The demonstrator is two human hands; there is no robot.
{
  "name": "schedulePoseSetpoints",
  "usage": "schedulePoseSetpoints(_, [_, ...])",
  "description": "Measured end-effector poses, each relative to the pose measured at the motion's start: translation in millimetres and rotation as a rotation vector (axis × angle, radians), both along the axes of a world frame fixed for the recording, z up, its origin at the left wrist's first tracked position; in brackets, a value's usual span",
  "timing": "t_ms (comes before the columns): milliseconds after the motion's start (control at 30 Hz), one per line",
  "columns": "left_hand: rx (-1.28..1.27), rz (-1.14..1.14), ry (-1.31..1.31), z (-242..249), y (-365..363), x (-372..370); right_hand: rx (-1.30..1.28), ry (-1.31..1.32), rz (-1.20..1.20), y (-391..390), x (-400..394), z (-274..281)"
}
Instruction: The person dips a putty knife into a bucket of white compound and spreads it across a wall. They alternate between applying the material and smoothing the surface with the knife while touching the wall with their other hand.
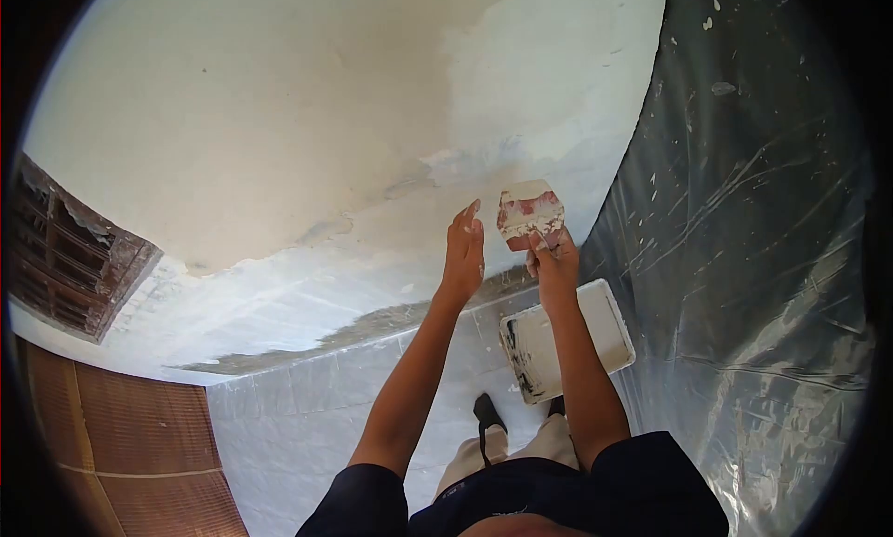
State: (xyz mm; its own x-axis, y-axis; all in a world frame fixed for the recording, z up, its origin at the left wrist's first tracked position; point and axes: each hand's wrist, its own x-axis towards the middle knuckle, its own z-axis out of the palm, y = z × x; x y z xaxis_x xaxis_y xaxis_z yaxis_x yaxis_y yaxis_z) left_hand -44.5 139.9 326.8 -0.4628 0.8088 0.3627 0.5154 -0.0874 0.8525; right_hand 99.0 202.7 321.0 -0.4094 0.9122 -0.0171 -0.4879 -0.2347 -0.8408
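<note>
My right hand (555,258) is closed around the lower end of a putty scraper (530,212), a wide reddish blade smeared with cream-white putty. Crumbly putty clumps along the blade near my fingers. My left hand (464,249) is raised just left of the blade, fingers stretched out and holding nothing, with whitish smears on the fingertips. Behind both hands stands the wall (307,119), beige above with paler, patchy white filler lower down and bare grey along its foot.
A white tray (609,323) with dark-stained inner edges lies on the floor by my feet. Shiny dark plastic sheeting (744,258), spotted with splashes, hangs at the right. A brown slatted grille (70,249) is set in the wall at left, above a brown woven panel (139,435).
</note>
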Motion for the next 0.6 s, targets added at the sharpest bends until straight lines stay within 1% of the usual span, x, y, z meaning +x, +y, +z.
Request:
schedulePoseSetpoints(33, [0.025, -0.013, 0.034, 10, 1, -4, 0.037, -0.017, -0.012, 0, -4, 12])
schedulePoseSetpoints(67, [0.043, -0.019, 0.051, 19, 0, -8, 0.105, 0.036, -0.023, 2, -8, 19])
schedulePoseSetpoints(200, [0.118, -0.093, 0.152, 58, -1, -23, 0.191, 0.107, -0.051, 4, -21, 50])
schedulePoseSetpoints(300, [0.149, -0.131, 0.226, 85, -7, -32, 0.248, 0.111, -0.094, 5, -32, 68])
schedulePoseSetpoints(400, [0.173, -0.157, 0.303, 107, -16, -45, 0.304, 0.106, -0.147, 2, -43, 84])
schedulePoseSetpoints(467, [0.193, -0.174, 0.349, 121, -21, -53, 0.370, 0.043, -0.190, 1, -50, 93])
schedulePoseSetpoints(600, [0.215, -0.165, 0.488, 147, -26, -59, 0.399, 0.000, -0.257, -3, -55, 110])
